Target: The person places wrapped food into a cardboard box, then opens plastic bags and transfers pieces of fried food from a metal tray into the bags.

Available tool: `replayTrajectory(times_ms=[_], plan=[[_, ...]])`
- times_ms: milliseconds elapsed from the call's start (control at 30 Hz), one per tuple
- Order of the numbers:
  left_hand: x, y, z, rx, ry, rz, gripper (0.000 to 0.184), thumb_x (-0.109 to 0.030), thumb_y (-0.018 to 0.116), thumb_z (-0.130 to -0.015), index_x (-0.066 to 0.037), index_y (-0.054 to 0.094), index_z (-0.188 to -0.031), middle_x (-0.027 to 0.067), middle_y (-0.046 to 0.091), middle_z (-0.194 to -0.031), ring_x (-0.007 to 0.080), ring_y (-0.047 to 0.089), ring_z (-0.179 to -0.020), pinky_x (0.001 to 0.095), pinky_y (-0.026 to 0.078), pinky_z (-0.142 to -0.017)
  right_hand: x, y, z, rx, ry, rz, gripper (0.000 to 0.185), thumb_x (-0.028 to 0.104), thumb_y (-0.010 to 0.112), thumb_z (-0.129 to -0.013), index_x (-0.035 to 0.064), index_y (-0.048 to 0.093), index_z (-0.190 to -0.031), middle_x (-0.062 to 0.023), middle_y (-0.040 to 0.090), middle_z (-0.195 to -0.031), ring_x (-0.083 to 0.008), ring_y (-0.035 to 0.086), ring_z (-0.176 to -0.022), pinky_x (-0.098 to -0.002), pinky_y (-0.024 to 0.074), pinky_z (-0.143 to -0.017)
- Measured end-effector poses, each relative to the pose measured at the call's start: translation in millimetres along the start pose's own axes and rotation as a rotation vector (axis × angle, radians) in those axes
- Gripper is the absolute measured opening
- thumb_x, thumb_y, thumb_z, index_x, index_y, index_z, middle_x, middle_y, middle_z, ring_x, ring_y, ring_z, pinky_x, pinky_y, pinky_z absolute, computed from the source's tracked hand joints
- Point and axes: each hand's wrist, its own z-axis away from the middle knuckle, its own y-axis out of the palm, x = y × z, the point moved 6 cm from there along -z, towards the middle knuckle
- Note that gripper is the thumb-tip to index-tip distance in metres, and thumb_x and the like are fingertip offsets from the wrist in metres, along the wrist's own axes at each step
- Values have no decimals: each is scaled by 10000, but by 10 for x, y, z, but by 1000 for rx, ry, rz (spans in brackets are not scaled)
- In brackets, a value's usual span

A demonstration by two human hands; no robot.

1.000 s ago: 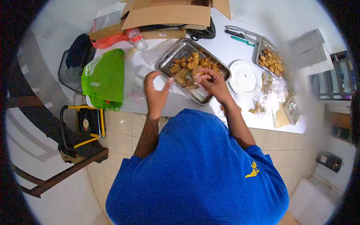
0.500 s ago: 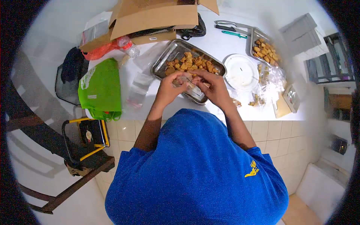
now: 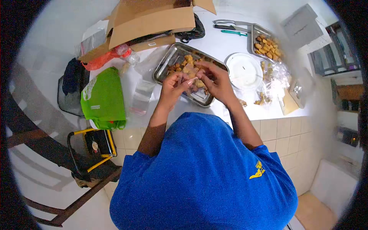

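A box (image 3: 153,27) blocks beyond the tray (image 3: 174,56); the plate (image 3: 243,79) is passable.

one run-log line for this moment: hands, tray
left hand: pinching clear plastic | right hand: pinching same plastic | metal tray: beneath hands, holds brown food pieces | white plate: right of tray

1. The left hand (image 3: 172,91) and right hand (image 3: 217,82) hide some of the tray's (image 3: 178,56) near edge.
2. Clear plastic (image 3: 196,85) they pinch: too blurred for me to see inside.
3. Cardboard box (image 3: 151,26), surface's (image 3: 216,43) far edge: top cut off.
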Motion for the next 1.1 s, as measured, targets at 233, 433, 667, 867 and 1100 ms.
replayTrajectory(times_ms=[233, 433, 667, 867, 1100], plan=[[138, -9, 7, 96, 24, 225, 165, -126, 637, -780, -80, 547, -911, 43, 582, -960, 148, 574, -868, 278, 488, -757, -96, -109, -2, -83, -105, -81, 286, 99, 593, -823, 72, 587, -1108, -110, 638, -1017, -230, 616, -927, -314, 468, -816], [14, 165, -54, 157, 9, 591, 134, -73, 584, -805, -90, 454, -782, 158, 571, -1121, 233, 572, -968, 399, 476, -834, -85, -123, -15, -97, -108, -115, 276, 121, 593, -839, 65, 586, -1109, -92, 628, -1073, -213, 610, -951, -308, 465, -825], [88, 60, -111, 145, 83, 413, 212, -231, 635, -806, -135, 463, -883, 99, 555, -1034, 272, 547, -975, 418, 485, -775, -49, -143, -9, -74, -130, -103, 337, 108, 623, -801, 87, 580, -1134, -79, 630, -1045, -197, 611, -892, -297, 469, -802], [-84, 169, -91, 354, -95, 784, 540, -522, 503, -828, -87, 398, -1131, 172, 516, -1114, 349, 518, -1054, 494, 479, -799, 38, -61, -2, 81, 36, -444, 351, 41, 599, -842, 36, 524, -1185, 8, 540, -844, -61, 512, -786, -197, 426, -728], [-119, 259, -181, 406, -101, 1050, 399, -379, 545, -806, -90, 515, -1080, 155, 470, -1253, 384, 438, -1153, 566, 341, -963, 141, -75, -34, 46, -17, -563, 345, 74, 595, -849, 46, 520, -1185, -5, 569, -845, -70, 536, -737, -203, 449, -665]])
